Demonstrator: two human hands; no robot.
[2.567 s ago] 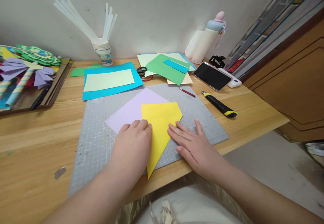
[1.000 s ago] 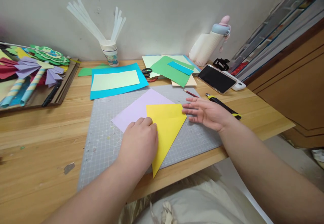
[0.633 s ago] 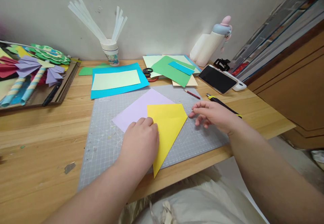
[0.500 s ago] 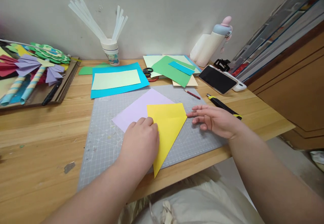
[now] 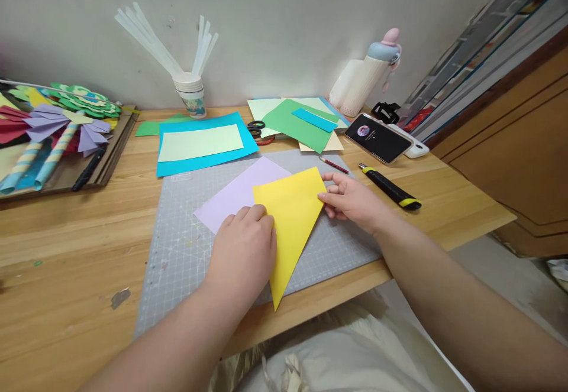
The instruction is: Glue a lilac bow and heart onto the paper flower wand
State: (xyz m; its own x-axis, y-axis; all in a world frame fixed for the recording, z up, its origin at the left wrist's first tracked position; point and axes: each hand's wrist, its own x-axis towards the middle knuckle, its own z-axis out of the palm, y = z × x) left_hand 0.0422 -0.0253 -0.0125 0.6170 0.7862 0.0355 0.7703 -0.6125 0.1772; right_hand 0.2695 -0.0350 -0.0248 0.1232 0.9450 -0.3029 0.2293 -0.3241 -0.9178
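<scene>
On the left of the wooden table (image 5: 66, 250), a cardboard tray (image 5: 113, 158) holds paper flowers. Right of it, at the far side, a pale green sheet (image 5: 202, 142) lies on a blue sheet (image 5: 248, 138), and a stack of paper cups (image 5: 194, 102) stands behind them. The left hand (image 5: 245, 243) rests over the left edge of the yellow sheet (image 5: 290, 220), its fingers curled and bunched close; their tips are hidden, so I cannot tell whether they grip the paper or only press it. The lilac sheet (image 5: 239, 188) lies partly beneath, to the far left. The yellow sheet sits between the hands over the grey cutting mat (image 5: 177, 268), extending right from the left fingers. Its long axis runs near to far, the broad end far and leaning right, the narrow point aimed at the person, reaching past the mat's near edge. The left hand is the closer one to that point. The right hand (image 5: 352, 200) has the right corner pinched, thumb on top, other fingers loosely bent behind; the far right part looks slightly raised. Further right lies a utility knife (image 5: 390, 188)
</scene>
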